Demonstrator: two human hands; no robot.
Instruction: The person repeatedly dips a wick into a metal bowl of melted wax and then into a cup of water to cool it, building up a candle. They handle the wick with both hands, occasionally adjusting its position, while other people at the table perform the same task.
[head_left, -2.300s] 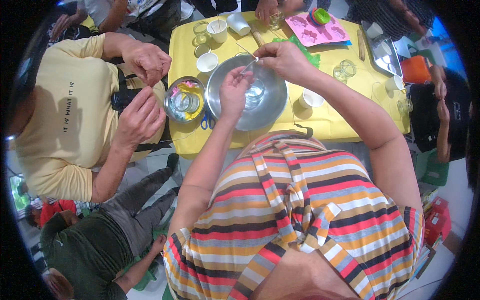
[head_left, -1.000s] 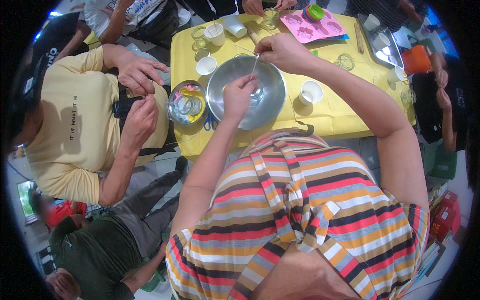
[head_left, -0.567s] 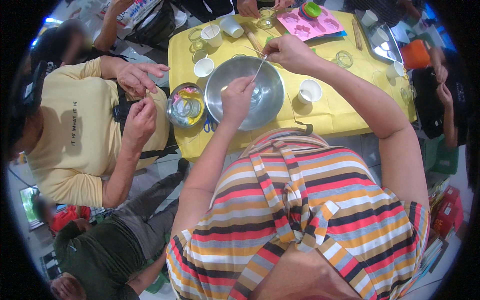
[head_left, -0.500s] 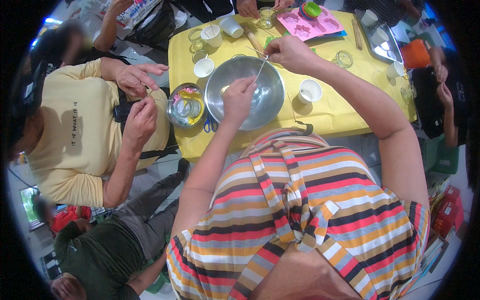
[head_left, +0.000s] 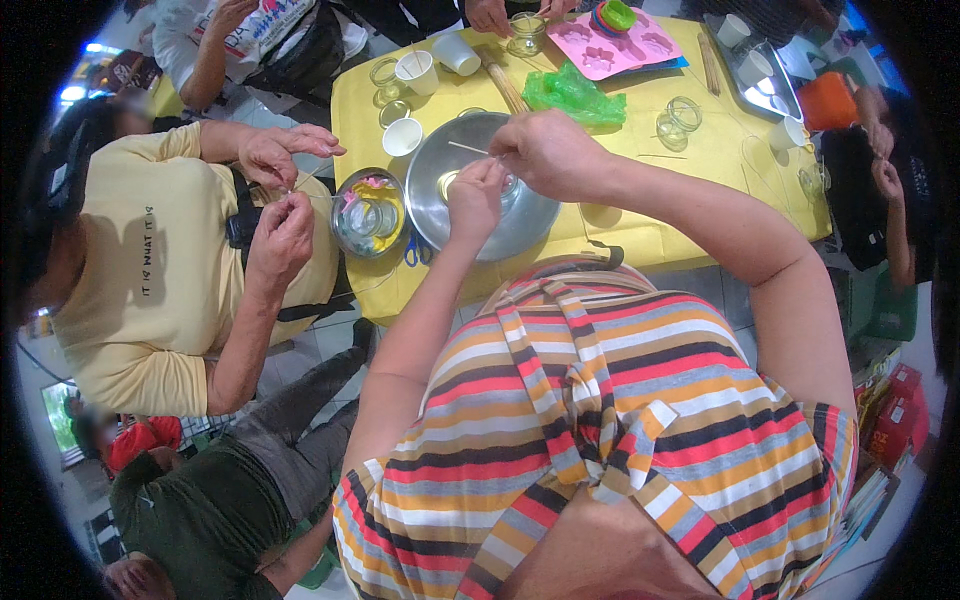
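Observation:
Over the large metal bowl (head_left: 425,185) my two hands meet, fingertips close together. My right hand (head_left: 555,155) is closed in a pinch on a thin wooden stick (head_left: 467,147), which points out to the left above the bowl. Just below it, my left hand (head_left: 474,200) pinches too; the thin pale string it held a moment ago is mostly hidden by the fingers. Inside the bowl stands a glass jar (head_left: 510,190), partly covered by my hands. A smaller metal bowl (head_left: 342,240) with a jar and colourful pieces sits to the left, beside blue-handled scissors (head_left: 418,250).
Across the yellow-covered table (head_left: 700,220) stand white paper cups (head_left: 402,138), glass jars (head_left: 678,120), a green plastic bag (head_left: 575,97), a bundle of sticks (head_left: 500,82), pink molds (head_left: 600,55) and a metal tray (head_left: 765,90). A co-worker's hands (head_left: 280,225) work at left.
My right hand has moved down and left to meet my left hand, bringing the stick over the bowl. My right arm now hides the white cup; the green bag shows more.

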